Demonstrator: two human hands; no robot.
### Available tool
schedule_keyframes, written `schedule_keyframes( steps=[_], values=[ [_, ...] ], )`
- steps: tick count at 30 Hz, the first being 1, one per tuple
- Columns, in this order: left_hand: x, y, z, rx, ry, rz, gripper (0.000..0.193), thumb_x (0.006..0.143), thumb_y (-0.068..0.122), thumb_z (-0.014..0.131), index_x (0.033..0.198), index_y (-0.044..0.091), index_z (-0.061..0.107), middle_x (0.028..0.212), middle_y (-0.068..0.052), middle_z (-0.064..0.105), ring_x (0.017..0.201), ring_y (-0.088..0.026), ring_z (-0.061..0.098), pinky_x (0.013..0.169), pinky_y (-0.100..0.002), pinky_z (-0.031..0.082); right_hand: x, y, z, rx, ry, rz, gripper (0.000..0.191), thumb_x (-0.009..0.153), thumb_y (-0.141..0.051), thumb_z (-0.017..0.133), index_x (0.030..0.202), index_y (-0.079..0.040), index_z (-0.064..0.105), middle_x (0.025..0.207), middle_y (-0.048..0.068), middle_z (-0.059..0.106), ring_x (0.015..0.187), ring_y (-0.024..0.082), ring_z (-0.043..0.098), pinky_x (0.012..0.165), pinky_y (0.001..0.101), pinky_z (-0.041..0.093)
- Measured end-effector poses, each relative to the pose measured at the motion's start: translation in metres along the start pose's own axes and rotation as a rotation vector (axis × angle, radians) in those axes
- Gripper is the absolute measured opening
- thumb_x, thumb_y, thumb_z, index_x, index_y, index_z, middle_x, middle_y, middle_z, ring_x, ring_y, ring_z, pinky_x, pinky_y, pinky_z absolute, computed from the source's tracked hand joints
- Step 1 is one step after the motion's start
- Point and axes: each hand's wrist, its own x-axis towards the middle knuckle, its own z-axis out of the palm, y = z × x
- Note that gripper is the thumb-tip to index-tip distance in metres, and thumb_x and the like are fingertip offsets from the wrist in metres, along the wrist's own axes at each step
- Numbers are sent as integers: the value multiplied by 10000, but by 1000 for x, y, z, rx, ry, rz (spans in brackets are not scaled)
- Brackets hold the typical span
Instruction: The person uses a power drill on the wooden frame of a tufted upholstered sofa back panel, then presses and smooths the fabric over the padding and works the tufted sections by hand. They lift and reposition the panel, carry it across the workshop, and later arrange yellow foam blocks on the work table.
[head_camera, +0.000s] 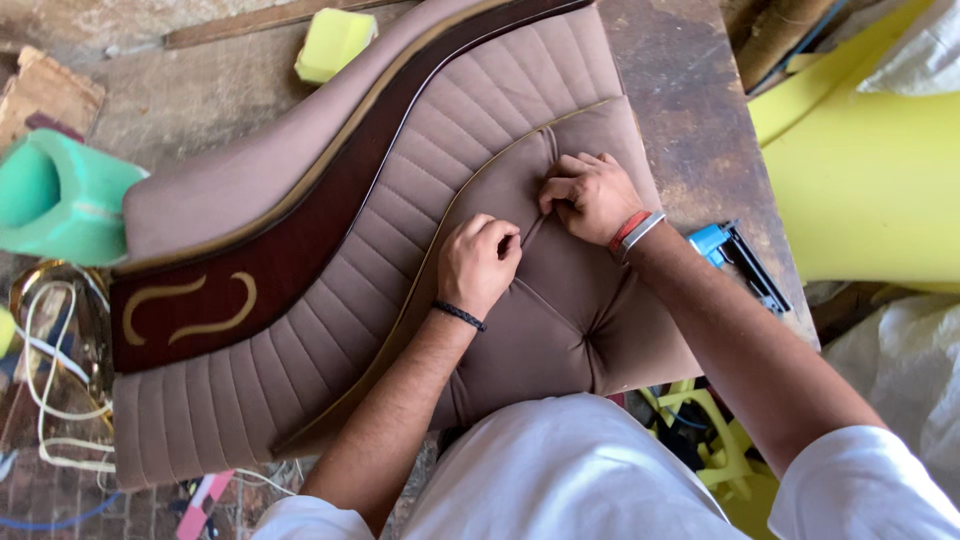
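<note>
Pinching a fabric fold, the left hand (478, 262) and right hand (592, 195) were both clamped on the tufted cushion (560, 300) lying on the surface (690, 100). Its pleats looked mostly formed, though this crease seemed unfinished. A blue stapler (735, 258) lay just beside the right wrist; yellow foam (860, 180) and green foam (60, 195) sat farther off.

Matt mauve cloth covers the tufted sofa panel (560, 300), its dark wood trim (300, 240) glossy; the counter (690, 110) looks rough and worn.
</note>
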Motion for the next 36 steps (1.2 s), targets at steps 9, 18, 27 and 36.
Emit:
schedule_keyframes(
  steps=[9, 18, 27, 36],
  values=[
    [8, 8, 2, 77, 1, -98, 160, 831, 251, 832, 853, 115, 751, 873, -61, 702, 820, -290, 682, 724, -418, 552, 2, 6, -2, 75, 75, -70, 232, 730, -57, 728, 893, -219, 761, 1007, -50, 697, 884, 209, 595, 787, 381, 430],
    [-1, 30, 25, 106, 6, -184, 97, 898, 207, 753, 904, 111, 738, 909, -61, 699, 872, -293, 685, 779, -420, 558, 7, 8, -1, 153, 94, -74, 170, 745, -65, 732, 814, -218, 761, 993, -61, 720, 883, 202, 597, 809, 375, 438],
    [-6, 31, 26, -4, 61, -298, 83, 873, 176, 747, 927, 113, 753, 849, -96, 731, 753, -310, 713, 680, -423, 576, 38, 19, -17, 124, -163, -139, 241, 829, -359, 813, 1060, -291, 822, 968, 8, 701, 921, 230, 670, 824, 408, 520],
    [-7, 27, 35, 93, 162, -237, 60, 807, 148, 769, 844, 103, 756, 859, -89, 671, 830, -297, 665, 747, -423, 566, 77, 25, -13, -57, -287, -549, 224, 791, -259, 784, 999, -178, 781, 1092, -6, 699, 1081, 232, 662, 843, 377, 566]
  ],
)
